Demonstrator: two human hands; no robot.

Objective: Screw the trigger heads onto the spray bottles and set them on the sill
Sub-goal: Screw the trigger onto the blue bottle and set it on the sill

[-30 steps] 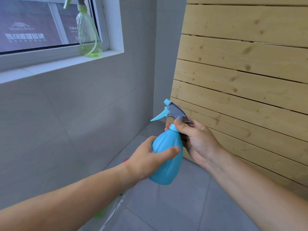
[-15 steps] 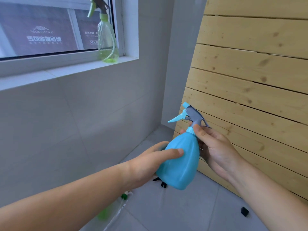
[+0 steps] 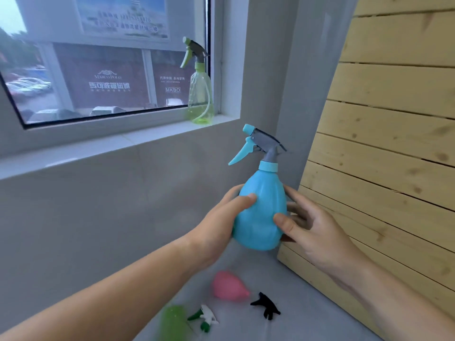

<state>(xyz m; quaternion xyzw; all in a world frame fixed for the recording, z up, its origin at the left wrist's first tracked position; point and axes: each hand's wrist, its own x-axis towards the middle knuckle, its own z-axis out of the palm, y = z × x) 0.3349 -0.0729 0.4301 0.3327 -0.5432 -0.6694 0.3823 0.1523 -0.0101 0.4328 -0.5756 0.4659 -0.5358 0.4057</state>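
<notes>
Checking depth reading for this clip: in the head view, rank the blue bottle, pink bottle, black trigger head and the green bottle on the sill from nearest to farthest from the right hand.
1. Blue bottle: held in the right hand.
2. Black trigger head: on the floor, below the hand.
3. Pink bottle: on the floor, further left; close to the trigger head's rank.
4. Green bottle: up on the sill, by the window.

A blue spray bottle [image 3: 261, 212] is held upright in the air below the sill [image 3: 98, 148], its blue-and-grey trigger head [image 3: 261, 146] fitted on. A clear green bottle [image 3: 200, 99] with its head fitted stands on the sill. A pink bottle [image 3: 227, 286], a black head [image 3: 267, 305], a green-and-white head [image 3: 204, 318] and a blurred green bottle [image 3: 173, 321] are seen on the floor.
</notes>
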